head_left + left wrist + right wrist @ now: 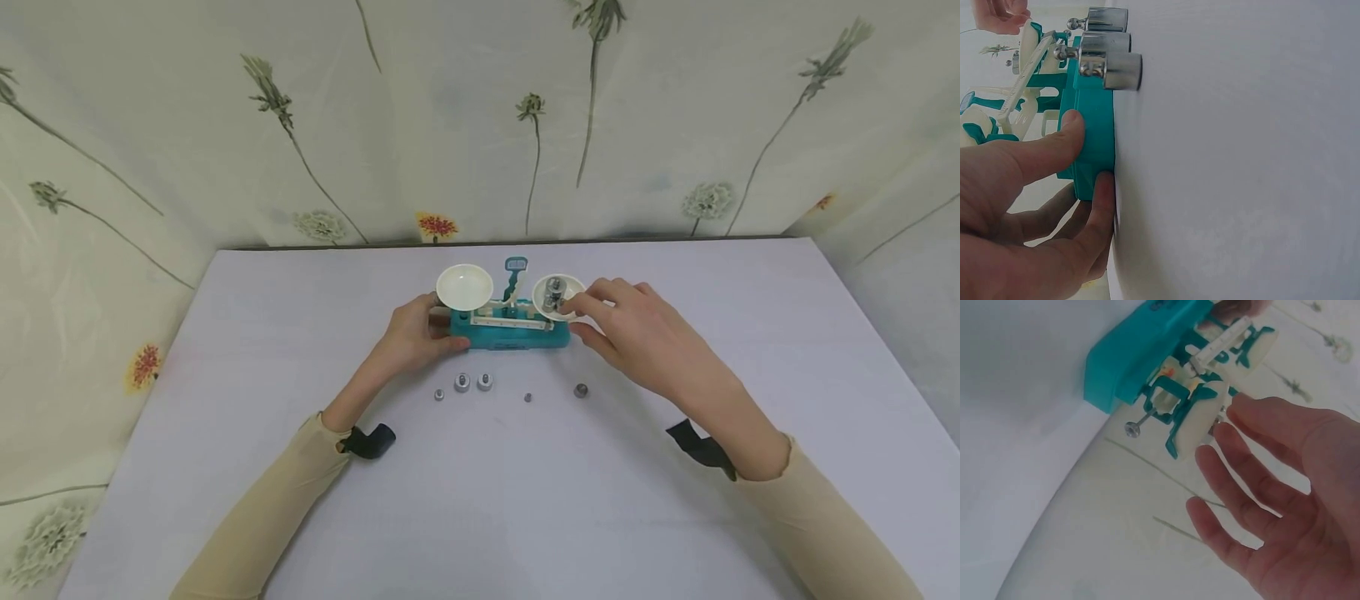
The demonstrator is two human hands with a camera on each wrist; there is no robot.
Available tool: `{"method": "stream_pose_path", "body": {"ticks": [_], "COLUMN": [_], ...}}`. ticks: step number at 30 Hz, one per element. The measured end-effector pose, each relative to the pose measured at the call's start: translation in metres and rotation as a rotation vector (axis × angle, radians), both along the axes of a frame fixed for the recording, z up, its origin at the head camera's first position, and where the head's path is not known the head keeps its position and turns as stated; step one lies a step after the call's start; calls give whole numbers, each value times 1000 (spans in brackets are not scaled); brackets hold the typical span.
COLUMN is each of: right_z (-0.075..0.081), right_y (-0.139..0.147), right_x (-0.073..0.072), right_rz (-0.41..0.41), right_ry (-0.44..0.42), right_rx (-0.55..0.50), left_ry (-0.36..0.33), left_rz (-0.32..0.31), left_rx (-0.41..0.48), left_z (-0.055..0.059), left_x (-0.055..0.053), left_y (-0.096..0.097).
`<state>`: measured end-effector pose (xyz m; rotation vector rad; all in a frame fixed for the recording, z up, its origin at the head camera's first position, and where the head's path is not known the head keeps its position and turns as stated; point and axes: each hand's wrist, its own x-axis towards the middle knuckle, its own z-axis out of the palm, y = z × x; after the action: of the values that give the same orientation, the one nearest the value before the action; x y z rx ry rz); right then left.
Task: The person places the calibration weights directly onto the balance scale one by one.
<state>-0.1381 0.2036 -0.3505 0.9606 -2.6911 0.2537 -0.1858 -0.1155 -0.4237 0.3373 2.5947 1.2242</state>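
A teal balance scale (498, 335) with two white pans stands near the table's far edge. My left hand (415, 337) grips the left end of its base, thumb on the front and fingers around the side. Several metal weights (553, 293) stand in the right pan (538, 298). My right hand (637, 337) is at that pan; its index fingertip seems to touch a weight, while the thumb lies apart, just outside the rim. In the right wrist view, the pan (1194, 428) partly hides the weights and fingertip contact. Nothing lies in the left pan (464, 287).
In front of the scale stand two larger weights (473, 382), a smaller weight (438, 395) to their left, a tiny weight (528, 397) and another weight (581, 390) to the right. A flower-printed cloth (465, 125) hangs behind the white table (480, 500).
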Motion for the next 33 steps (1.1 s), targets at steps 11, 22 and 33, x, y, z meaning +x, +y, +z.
{"method": "stream_pose_path", "body": {"ticks": [11,22,33], "right_z": [-1,1,-3], "right_y": [1,-2,-1], "right_x": [5,10,11], "right_rz": [-32,-19,-13], "right_ry": [-43,-76,-141], "right_rx": [39,59,113], "left_ry": [-4,30,20], "left_rz": [6,-1,3], "left_rx": [-2,-26,-25], "left_z": [0,-3,-1], "left_x": [0,-2,-1], "left_y": [0,0,1]}}
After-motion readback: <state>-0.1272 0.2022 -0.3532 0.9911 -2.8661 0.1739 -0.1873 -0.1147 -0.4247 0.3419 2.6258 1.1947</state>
